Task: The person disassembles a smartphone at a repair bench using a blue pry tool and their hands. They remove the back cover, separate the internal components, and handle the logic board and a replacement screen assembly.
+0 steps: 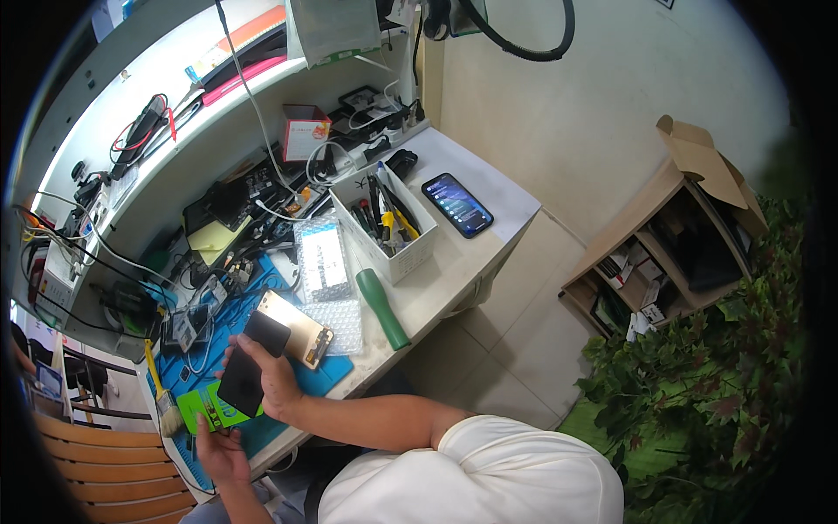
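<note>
My right hand [278, 384] grips a dark, flat phone-shaped panel [242, 377], thumb across its face and fingertips at the far edge. Below and left of it, my left hand [220, 454] pinches the near edge of a bright green packet [206, 409] with printing on it. The panel overlaps part of that packet. Just beyond my right hand lies a gold phone display part [298, 327] with a ribbon connector at its end. A blue work mat [327, 374] lies beneath these things.
A green-handled tool [382, 310] lies by a white box of tools [410, 253]. Past it rests a lit smartphone [457, 205]. Bubble wrap [336, 325], a yellow-handled brush [166, 406] and tangled cables surround the mat. A wooden shelf unit [642, 236] and leafy plants [707, 375] stand right.
</note>
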The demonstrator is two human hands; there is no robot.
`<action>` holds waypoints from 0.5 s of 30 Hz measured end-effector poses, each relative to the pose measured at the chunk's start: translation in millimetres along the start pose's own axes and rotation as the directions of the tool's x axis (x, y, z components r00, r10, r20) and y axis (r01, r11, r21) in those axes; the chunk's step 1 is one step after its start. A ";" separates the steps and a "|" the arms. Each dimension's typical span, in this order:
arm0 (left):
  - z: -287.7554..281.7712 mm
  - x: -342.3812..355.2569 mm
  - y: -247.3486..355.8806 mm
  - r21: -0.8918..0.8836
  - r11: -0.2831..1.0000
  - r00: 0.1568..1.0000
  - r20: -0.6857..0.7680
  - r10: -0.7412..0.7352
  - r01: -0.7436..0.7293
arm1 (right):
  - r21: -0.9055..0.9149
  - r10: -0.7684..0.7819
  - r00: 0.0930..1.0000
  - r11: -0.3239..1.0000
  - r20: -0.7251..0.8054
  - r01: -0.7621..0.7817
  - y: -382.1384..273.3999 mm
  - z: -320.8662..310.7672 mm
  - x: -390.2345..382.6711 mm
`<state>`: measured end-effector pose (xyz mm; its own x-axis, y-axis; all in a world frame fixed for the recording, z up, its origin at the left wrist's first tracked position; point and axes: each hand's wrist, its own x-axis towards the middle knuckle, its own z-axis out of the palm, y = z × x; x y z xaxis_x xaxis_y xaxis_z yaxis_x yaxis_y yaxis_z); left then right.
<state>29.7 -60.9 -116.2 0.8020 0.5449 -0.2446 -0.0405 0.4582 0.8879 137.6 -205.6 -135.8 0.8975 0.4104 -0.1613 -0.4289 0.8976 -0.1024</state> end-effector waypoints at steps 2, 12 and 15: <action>-10.8 4.1 -17.8 0.088 0.991 0.995 0.006 0.097 -0.097 | 0.011 -0.003 1.000 1.000 0.014 0.003 7.3 -4.9 3.5; 8.5 16.4 -17.9 0.243 0.898 0.930 0.069 0.361 -0.366 | -0.062 0.002 0.999 0.998 0.036 0.000 15.9 -11.2 5.3; 4.2 20.9 -13.4 0.238 0.910 0.939 0.139 0.314 -0.339 | -0.096 0.010 0.998 0.995 0.059 -0.004 11.6 -11.3 5.3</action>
<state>49.6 -58.6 -131.5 0.8234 0.5581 0.1031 -0.1671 0.0649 0.9838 136.2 -194.9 -148.9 0.8976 0.4283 -0.1043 -0.4408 0.8761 -0.1956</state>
